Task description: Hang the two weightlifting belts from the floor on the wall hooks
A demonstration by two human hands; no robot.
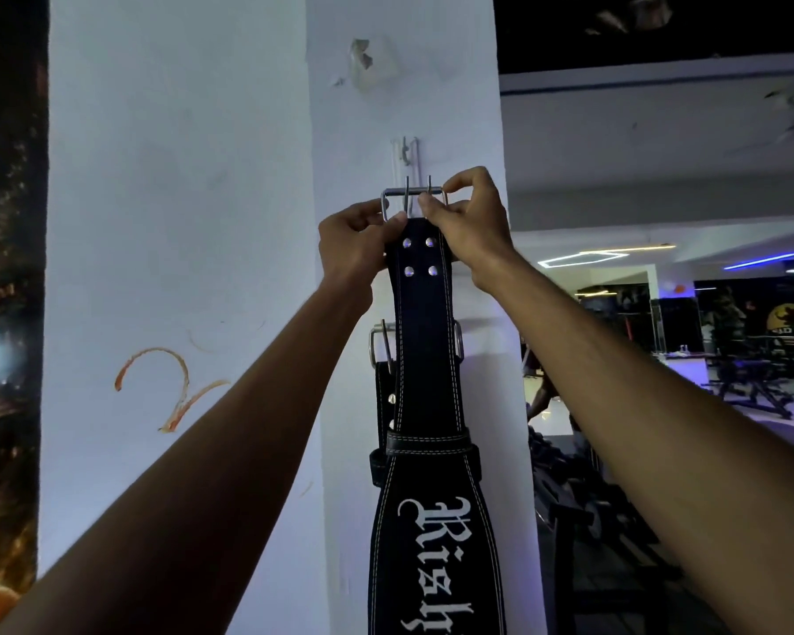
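Note:
A black leather weightlifting belt (425,359) with white stitching and white lettering hangs down the white pillar. My left hand (356,240) and my right hand (466,222) both pinch its top end at the steel buckle (411,197). The buckle sits just below a small wall hook (405,153); its two prongs point up. Behind this belt a second black belt (383,391) hangs lower on the pillar, with its own steel buckle (379,343) showing at the left and right edges. Its hook is hidden.
The white pillar (179,222) has an orange scribble at the left and a broken fitting (367,61) above the hook. A dark wall panel borders the far left. To the right, the gym room holds benches (752,387) and racks.

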